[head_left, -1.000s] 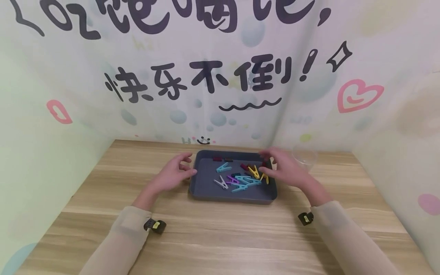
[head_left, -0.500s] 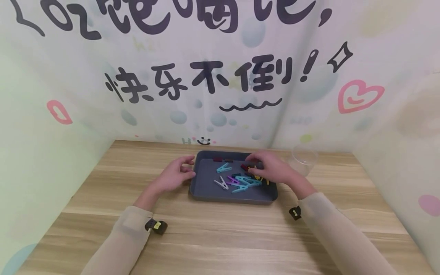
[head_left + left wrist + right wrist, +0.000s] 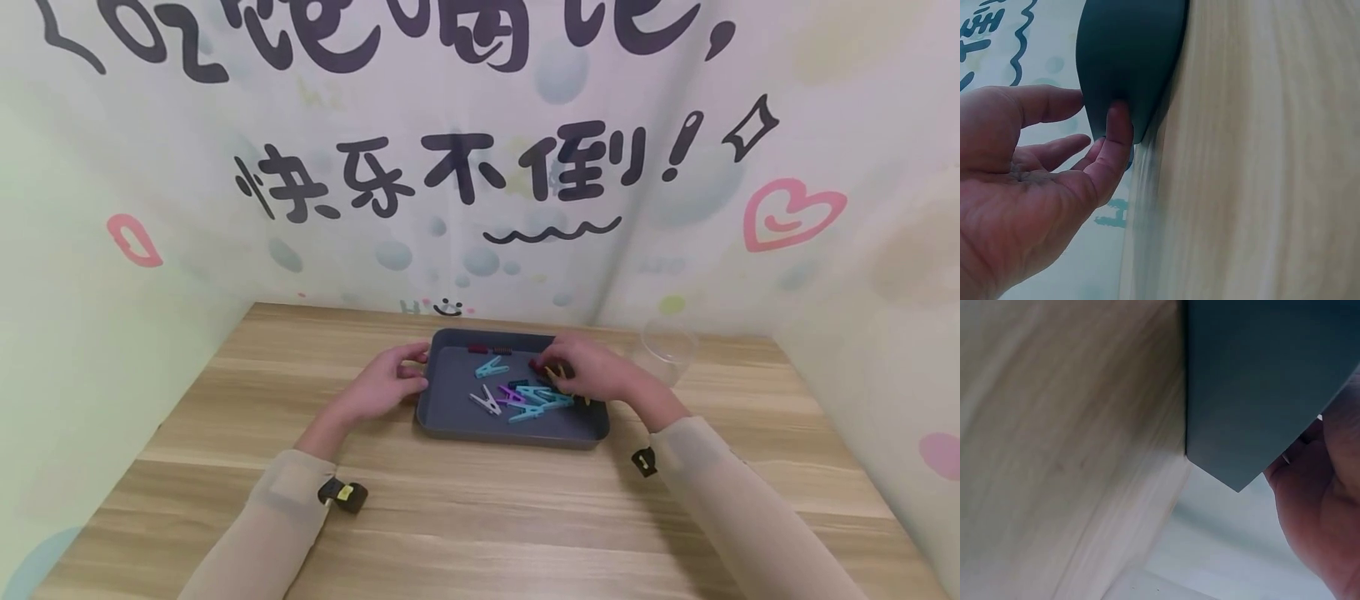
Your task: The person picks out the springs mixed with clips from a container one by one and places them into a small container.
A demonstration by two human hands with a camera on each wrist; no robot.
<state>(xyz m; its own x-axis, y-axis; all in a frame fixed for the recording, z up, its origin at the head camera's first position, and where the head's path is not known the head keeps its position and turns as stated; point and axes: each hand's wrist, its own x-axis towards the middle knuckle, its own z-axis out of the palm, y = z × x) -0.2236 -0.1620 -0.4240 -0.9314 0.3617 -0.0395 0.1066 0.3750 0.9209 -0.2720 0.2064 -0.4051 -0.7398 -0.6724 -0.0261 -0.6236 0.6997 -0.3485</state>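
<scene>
A dark grey tray [image 3: 465, 425] lies on the wooden table, holding several small spring clothespins. Among them are a light blue clothespin [image 3: 491, 367], a white clothespin [image 3: 486, 401] and a purple clothespin [image 3: 512, 395]. My left hand [image 3: 381, 385] touches the tray's left side with relaxed fingers; in the left wrist view a fingertip rests against the tray's outer wall [image 3: 1129, 50]. Over the tray's right part, my right hand [image 3: 594, 368] has thumb and fingers curled about a yellow clothespin [image 3: 556, 376], mostly covered. In the right wrist view the tray wall [image 3: 1260, 394] hides the fingertips.
A clear plastic cup [image 3: 666, 350] stands behind the right hand, near the back edge of the table [image 3: 480, 508]. Dark red and black clips [image 3: 489, 349] lie along the tray's far wall. A printed curtain [image 3: 360, 267] hangs behind the table.
My right hand has moved left from the tray's right edge into the tray, and its fingers have closed over the yellow clothespin. The left hand stays at the tray's left side.
</scene>
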